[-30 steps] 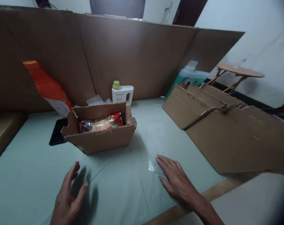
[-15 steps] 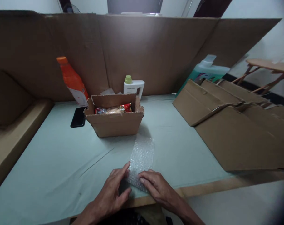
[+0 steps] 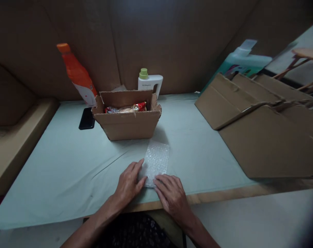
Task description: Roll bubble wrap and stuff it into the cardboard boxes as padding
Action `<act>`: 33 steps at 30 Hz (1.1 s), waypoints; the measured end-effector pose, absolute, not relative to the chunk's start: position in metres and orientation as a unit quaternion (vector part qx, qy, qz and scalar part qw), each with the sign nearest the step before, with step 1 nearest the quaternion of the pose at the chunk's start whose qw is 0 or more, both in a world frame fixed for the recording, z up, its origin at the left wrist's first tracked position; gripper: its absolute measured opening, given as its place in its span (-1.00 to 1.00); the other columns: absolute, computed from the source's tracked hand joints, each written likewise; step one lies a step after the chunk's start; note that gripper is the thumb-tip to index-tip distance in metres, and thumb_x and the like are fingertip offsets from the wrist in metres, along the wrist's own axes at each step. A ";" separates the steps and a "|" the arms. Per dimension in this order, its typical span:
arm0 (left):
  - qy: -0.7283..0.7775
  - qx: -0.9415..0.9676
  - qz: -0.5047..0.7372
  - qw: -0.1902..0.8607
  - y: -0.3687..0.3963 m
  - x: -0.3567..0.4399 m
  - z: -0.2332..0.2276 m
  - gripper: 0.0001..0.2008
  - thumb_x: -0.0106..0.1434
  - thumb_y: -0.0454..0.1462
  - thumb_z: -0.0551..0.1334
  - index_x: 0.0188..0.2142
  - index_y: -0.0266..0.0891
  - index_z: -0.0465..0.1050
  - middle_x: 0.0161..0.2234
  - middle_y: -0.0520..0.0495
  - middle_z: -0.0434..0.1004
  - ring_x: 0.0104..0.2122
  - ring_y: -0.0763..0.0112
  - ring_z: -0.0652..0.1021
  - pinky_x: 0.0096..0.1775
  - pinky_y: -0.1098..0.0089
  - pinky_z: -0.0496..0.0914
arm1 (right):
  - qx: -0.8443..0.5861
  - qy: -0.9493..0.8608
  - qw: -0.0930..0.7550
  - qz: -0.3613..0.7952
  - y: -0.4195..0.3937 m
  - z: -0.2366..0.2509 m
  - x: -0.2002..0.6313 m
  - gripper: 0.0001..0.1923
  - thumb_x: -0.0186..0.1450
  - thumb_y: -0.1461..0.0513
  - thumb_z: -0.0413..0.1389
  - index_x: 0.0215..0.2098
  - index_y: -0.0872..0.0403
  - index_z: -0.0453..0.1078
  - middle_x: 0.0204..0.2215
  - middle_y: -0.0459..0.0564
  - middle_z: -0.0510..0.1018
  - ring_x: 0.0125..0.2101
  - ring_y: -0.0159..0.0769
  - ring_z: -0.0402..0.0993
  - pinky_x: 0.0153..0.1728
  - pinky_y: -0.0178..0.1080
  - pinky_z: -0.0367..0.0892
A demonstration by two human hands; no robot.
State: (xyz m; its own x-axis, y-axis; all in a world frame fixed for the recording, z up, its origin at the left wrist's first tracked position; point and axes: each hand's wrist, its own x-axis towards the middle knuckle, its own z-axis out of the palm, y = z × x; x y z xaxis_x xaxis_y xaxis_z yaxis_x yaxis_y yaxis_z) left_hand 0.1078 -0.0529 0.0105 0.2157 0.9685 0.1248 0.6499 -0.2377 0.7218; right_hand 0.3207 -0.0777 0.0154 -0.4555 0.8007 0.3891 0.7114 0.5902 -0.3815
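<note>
My left hand (image 3: 128,181) and right hand (image 3: 171,193) – both half-curled – touch a clear rectangular bubble-wrap sheet (image 3: 158,156). Grip: I cannot tell.

Your left hand (image 3: 128,181) and right hand (image 3: 172,193) cover parts of the bubble wrap's (image 3: 157,155) near end, so you can't tell whether they pinch or press it. The box's (image 3: 128,126) front wall hides the packets' (image 3: 140,106) undersides; the box also blocks the white bottle's (image 3: 146,83) base. Cardboard pieces (image 3: 275,144) mask the teal jug's (image 3: 239,61) lower part. The right edge crops the wooden stool (image 3: 307,53).
</note>
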 end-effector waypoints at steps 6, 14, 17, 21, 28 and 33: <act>0.433 0.810 0.314 0.239 -0.068 0.101 0.020 -0.47 0.34 -0.28 0.17 0.29 -0.13 0.22 0.03 -0.23 0.51 0.03 0.11 0.47 0.03 0.07 0.40 | -0.478 -0.780 0.335 0.226 -0.070 0.014 0.326 -0.76 0.42 0.26 0.04 -0.02 -0.01 0.47 -0.24 0.01 0.67 -0.24 -0.21 0.60 -0.22 -0.15 0.48; 0.552 0.769 0.258 0.195 -0.031 0.124 0.009 -0.54 0.31 -0.30 0.17 0.21 -0.22 0.31 -0.14 -0.18 0.51 -0.15 0.17 0.49 -0.10 0.15 0.42 | -0.468 -0.826 0.308 0.062 -0.063 0.019 0.335 -0.72 0.36 0.27 0.14 0.04 0.02 0.43 0.01 0.13 0.58 0.00 -0.05 0.49 -0.04 0.02 0.37; 0.519 0.783 0.294 0.177 -0.038 0.121 0.014 -0.53 0.32 -0.26 0.18 0.21 -0.20 0.30 0.06 -0.26 0.42 0.02 0.10 0.43 0.01 0.07 0.39 | -0.443 -0.848 0.275 0.090 -0.058 0.017 0.335 -0.70 0.37 0.30 0.11 0.07 0.01 0.42 -0.03 0.09 0.61 -0.02 -0.08 0.51 -0.01 0.03 0.35; 0.439 0.822 0.295 0.213 -0.054 0.113 0.022 -0.50 0.31 -0.34 0.16 0.24 -0.18 0.26 -0.07 -0.19 0.51 -0.05 0.15 0.46 0.00 0.08 0.37 | -0.449 -0.823 0.298 0.177 -0.049 0.017 0.339 -0.73 0.42 0.30 0.05 0.05 0.01 0.43 -0.18 0.02 0.66 -0.19 -0.19 0.56 -0.14 -0.09 0.40; 0.545 0.779 0.250 0.182 -0.030 0.118 0.021 -0.58 0.34 -0.33 0.09 0.16 -0.34 0.35 -0.35 -0.13 0.52 -0.31 0.19 0.47 -0.22 0.18 0.40 | -0.468 -0.820 0.320 0.075 -0.040 0.023 0.344 -0.68 0.40 0.24 0.11 0.12 0.02 0.37 -0.03 0.13 0.57 -0.05 -0.07 0.48 -0.07 -0.02 0.35; 0.603 0.739 0.239 0.184 -0.018 0.120 0.019 -0.58 0.34 -0.23 0.14 0.16 -0.27 0.36 -0.17 -0.21 0.52 -0.19 0.13 0.48 -0.10 0.09 0.41 | -0.428 -0.870 0.237 0.060 -0.024 0.019 0.332 -0.69 0.36 0.28 0.12 0.07 0.05 0.42 0.06 0.16 0.54 0.07 0.03 0.42 -0.02 0.07 0.31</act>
State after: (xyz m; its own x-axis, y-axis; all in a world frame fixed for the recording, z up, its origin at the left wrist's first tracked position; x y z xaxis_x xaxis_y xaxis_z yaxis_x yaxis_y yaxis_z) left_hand 0.1200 -0.0176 0.0189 0.1594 0.9783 0.1321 0.8029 -0.2063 0.5593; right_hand 0.3322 -0.0242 0.0191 -0.5204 0.7736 0.3617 0.7168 0.6259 -0.3073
